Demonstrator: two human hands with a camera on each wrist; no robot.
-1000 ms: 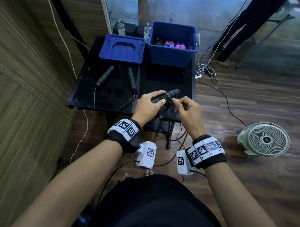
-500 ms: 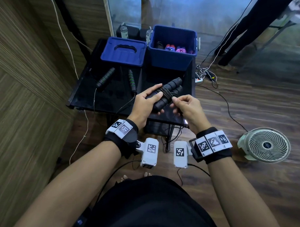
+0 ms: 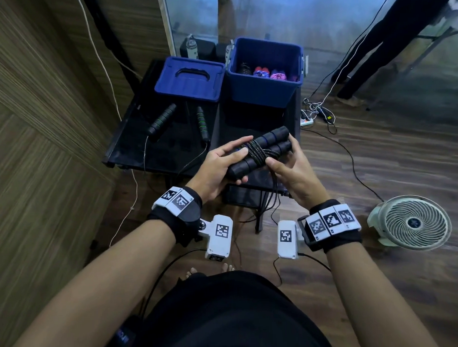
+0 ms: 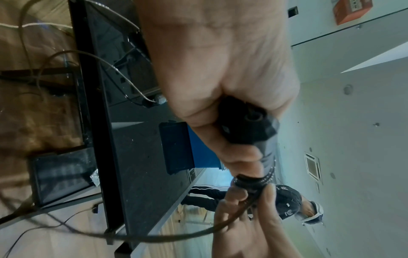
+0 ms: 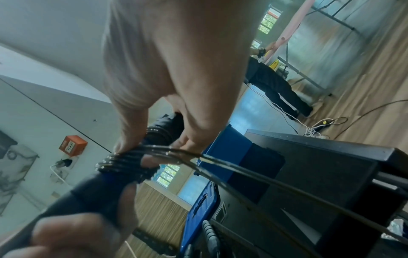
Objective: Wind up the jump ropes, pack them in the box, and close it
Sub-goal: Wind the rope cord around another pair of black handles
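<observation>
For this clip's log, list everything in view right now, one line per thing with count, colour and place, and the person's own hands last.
Black jump-rope handles with blue rings: two, held side by side, cord wound round their middle, loose strands hanging below.
Black jump-rope handles with green rings: two, lying apart on the table, cords trailing off.
Open blue plastic box: one, table's far right; wound ropes inside.
Blue lid with handle: one, left of the box.
Black table: one, ahead.
White floor fan: one, on the floor at right.
White power strip: one, on the floor, with cables.
Left hand: grips the handles.
Right hand: pinches the cord.
</observation>
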